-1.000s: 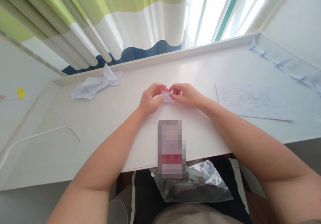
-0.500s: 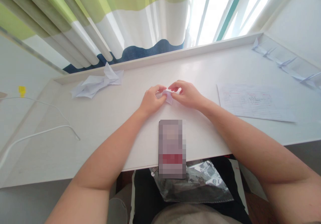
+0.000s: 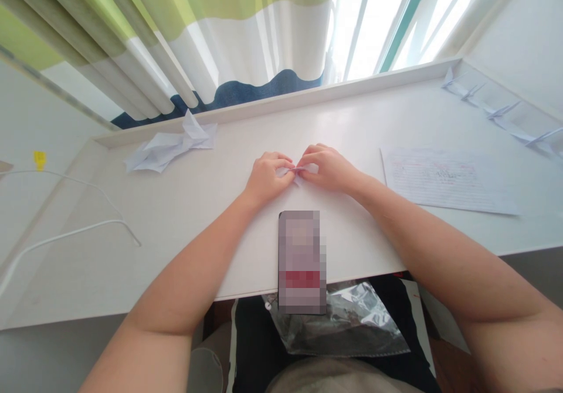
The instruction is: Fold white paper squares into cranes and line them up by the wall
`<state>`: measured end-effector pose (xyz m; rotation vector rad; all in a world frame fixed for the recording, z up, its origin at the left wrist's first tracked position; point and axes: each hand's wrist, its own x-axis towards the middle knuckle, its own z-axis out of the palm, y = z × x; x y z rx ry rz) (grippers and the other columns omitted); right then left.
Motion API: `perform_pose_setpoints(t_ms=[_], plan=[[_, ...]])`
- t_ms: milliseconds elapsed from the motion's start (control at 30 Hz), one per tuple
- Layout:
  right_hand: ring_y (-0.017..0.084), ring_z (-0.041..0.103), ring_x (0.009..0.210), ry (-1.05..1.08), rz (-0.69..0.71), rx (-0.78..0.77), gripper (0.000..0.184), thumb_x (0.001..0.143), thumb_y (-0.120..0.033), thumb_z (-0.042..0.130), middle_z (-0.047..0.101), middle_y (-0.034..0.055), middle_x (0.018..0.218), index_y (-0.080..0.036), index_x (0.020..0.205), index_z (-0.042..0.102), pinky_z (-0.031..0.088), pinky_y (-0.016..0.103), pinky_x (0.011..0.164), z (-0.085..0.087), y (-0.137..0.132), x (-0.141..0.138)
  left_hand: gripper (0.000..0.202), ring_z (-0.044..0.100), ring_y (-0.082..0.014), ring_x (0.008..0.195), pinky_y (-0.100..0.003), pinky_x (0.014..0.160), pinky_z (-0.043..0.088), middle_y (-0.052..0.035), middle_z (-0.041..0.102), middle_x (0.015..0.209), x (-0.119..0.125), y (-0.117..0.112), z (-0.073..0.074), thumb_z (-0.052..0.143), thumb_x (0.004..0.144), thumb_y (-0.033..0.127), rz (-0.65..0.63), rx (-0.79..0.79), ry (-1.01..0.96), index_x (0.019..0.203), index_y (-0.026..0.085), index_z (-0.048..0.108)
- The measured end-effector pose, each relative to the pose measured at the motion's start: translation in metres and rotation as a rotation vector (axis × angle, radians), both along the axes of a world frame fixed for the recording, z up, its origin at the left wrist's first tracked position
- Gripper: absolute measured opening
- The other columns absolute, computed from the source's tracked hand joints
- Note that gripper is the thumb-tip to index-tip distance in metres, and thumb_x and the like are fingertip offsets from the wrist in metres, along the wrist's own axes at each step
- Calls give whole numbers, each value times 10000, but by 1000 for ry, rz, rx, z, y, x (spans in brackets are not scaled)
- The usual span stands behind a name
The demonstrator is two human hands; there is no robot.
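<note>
Between my two hands is a small folded piece of white paper, just above the middle of the desk. My left hand pinches its left side between thumb and fingers. From the other side my right hand grips it the same way, the fingertips of both hands meeting at the paper. Most of the paper is hidden by my fingers. Nearer to me lies a phone, its screen blurred out, reaching past the desk's front edge.
Crumpled, folded white paper lies at the back left. A written sheet is on the right, with several folded paper pieces along the far right edge. A white cable crosses the left side. A clear plastic bag rests on my lap.
Both hands have closed in on the folded paper. My right fingers, lifted and apart before, now pinch it, and less of the paper shows.
</note>
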<state>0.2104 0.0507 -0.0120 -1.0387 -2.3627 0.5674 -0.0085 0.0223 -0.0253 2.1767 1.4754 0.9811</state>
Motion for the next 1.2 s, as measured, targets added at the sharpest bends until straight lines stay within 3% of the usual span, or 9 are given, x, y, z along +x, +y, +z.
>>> perform_pose_setpoints(t_ms=[167, 367, 500, 567, 800, 900, 1033, 1200], plan=[[294, 640, 993, 15, -30, -16, 223, 987, -309, 639, 756, 115, 1006, -226, 800, 730, 469, 437, 948, -3, 4, -1, 135, 707, -294, 1104, -510, 1075, 569, -63, 834, 1051, -1, 1, 0, 715, 920, 283, 44, 8, -6, 857, 265, 833], [270, 645, 930, 62, -91, -42, 193, 951, -284, 649, 754, 90, 910, -227, 768, 676, 468, 404, 895, 1, 1, -6, 126, 699, -281, 1017, -474, 996, 570, -53, 816, 940, -2, 3, -1, 708, 927, 286, 47, -9, 3, 839, 254, 791], [212, 640, 781, 99, -170, -152, 61, 896, -222, 652, 751, 35, 836, -220, 880, 711, 443, 346, 755, 6, -3, -12, 31, 702, -259, 948, -456, 970, 571, -33, 811, 933, 0, 2, 2, 761, 885, 271, 79, -48, -34, 908, 254, 772], [194, 628, 723, 107, -191, -190, 107, 852, -181, 654, 733, 9, 778, -215, 930, 720, 418, 332, 704, 7, -4, -14, 35, 698, -261, 941, -464, 972, 565, -35, 801, 922, 1, 1, 3, 762, 879, 280, 101, -47, -29, 875, 248, 749], [187, 618, 671, 230, -206, -306, 146, 822, -175, 696, 691, -12, 690, -220, 962, 688, 437, 335, 681, 7, -7, -14, 300, 653, -281, 923, -464, 930, 552, -60, 732, 785, 0, 1, 6, 608, 967, 352, 41, -11, 9, 701, 251, 701], [190, 624, 676, 248, -222, -347, 124, 844, -204, 718, 695, -5, 695, -224, 959, 676, 445, 337, 685, 10, -9, -13, 428, 631, -272, 868, -456, 900, 537, -62, 700, 740, -2, 3, 8, 494, 1004, 365, 2, -67, 24, 630, 246, 663], [169, 599, 632, 254, -224, -369, 97, 855, -232, 701, 683, -14, 674, -212, 949, 693, 423, 314, 643, 13, -10, -11, 389, 677, -277, 976, -439, 988, 530, -52, 771, 848, -6, 5, 14, 451, 950, 283, -19, -209, 14, 747, 240, 781], [148, 557, 621, 228, -192, -352, 173, 859, -208, 614, 713, -5, 683, -177, 940, 764, 386, 299, 633, 14, -9, -9, 356, 703, -278, 1038, -426, 1036, 528, -64, 773, 936, -6, 1, 18, 530, 966, 324, 14, -257, 63, 998, 229, 872]])
